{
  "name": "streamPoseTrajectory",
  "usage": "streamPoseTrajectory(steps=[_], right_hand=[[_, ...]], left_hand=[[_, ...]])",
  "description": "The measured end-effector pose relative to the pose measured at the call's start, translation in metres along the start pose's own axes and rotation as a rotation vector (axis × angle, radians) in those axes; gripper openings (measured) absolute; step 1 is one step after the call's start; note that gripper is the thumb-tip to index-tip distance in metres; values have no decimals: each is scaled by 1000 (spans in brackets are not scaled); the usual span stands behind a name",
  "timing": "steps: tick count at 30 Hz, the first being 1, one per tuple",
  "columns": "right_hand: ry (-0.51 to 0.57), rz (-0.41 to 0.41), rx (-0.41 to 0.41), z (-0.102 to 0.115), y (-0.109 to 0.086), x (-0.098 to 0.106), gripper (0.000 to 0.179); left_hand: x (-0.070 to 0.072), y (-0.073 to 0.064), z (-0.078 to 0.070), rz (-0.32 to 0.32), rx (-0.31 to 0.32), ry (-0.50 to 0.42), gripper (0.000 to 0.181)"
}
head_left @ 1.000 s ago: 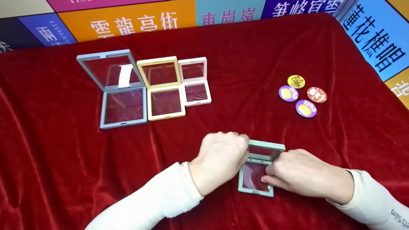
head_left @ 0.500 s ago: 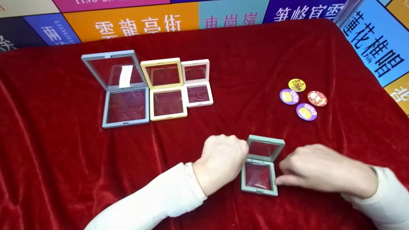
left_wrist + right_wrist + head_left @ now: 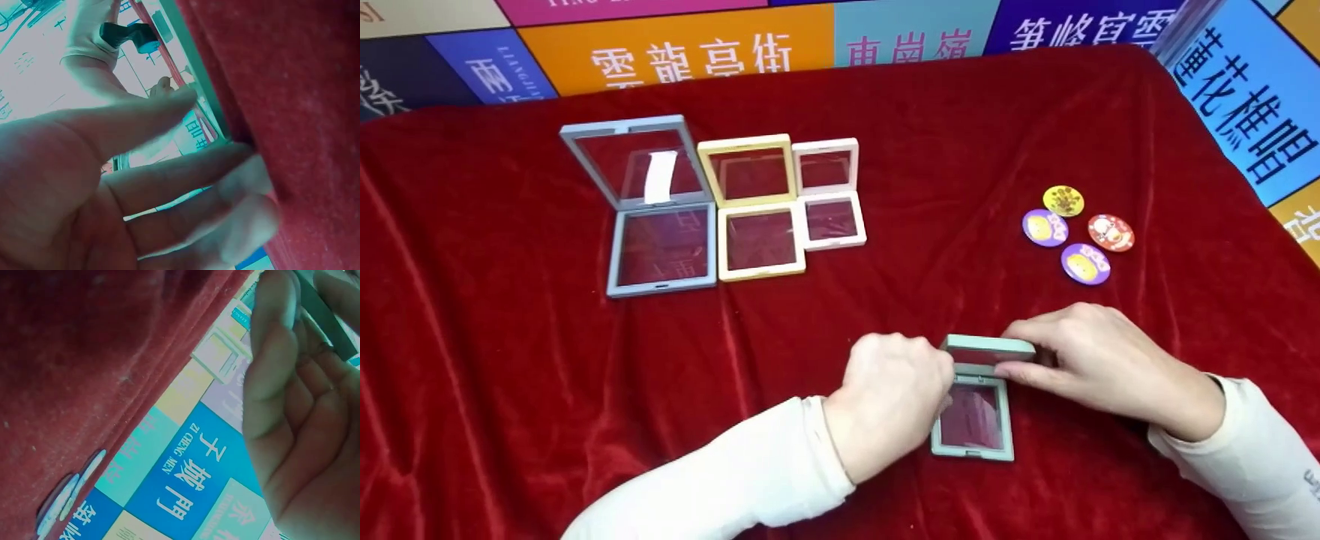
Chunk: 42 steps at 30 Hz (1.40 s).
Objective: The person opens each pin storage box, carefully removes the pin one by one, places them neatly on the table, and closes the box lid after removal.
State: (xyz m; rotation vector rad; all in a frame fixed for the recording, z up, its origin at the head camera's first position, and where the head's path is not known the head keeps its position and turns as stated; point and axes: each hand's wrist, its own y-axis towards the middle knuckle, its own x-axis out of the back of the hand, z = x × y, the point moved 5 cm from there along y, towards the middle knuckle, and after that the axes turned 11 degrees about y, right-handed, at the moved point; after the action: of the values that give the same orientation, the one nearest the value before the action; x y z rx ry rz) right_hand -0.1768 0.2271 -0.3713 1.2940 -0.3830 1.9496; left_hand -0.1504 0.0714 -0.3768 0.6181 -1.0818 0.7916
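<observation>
A small green hinged display frame with clear film windows lies on the red cloth, its lid tilted up over the hinge. My left hand holds the frame's left side near the hinge; in the left wrist view, the thumb and index finger meet at the green edge. From the right, my right hand pinches the lid's right edge between thumb and fingers. In the right wrist view, the lid runs between the thumb and fingers. The left fingertips are hidden in the head view.
Three more hinged frames stand unfolded at back left: a blue-grey one, a yellow one and a white one. Several round badges, among them a red one, lie at right. Printed panels border the cloth.
My right hand drew back from the frame's window, then came up to the lid and took hold of its right edge. The lid now leans at a different angle. My left hand stays at the left side.
</observation>
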Motion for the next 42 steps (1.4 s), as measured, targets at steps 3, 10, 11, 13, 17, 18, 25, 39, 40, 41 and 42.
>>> streamPoseTrajectory(steps=[3,10,11,13,17,18,25,39,40,41,42], right_hand=[[23,-23,-14,-4,2,3,19],[69,-87,-188,-32,21,12,14],[62,-90,-192,-35,27,14,13],[46,-89,-189,-40,42,19,11],[32,-72,-252,-51,75,24,9],[42,-67,-284,-54,83,24,11],[132,-13,-470,-73,126,17,22],[129,50,-567,-99,187,14,32],[124,47,-565,-99,189,14,31],[119,45,-565,-100,192,14,31],[119,44,-565,-100,193,14,31]], left_hand=[[0,-2,-1,17,-31,29,37],[-4,-3,-9,190,-137,85,43],[-4,-3,-11,217,-146,92,41],[-6,-3,-13,250,-150,100,38],[-11,-1,-15,310,-134,94,34],[-12,0,-16,322,-132,94,34],[-16,0,-19,336,-150,127,35],[-16,-2,-20,322,-173,161,29],[-16,-2,-20,322,-172,163,29],[-16,-1,-21,323,-171,164,29],[-16,-1,-21,324,-170,164,28]])
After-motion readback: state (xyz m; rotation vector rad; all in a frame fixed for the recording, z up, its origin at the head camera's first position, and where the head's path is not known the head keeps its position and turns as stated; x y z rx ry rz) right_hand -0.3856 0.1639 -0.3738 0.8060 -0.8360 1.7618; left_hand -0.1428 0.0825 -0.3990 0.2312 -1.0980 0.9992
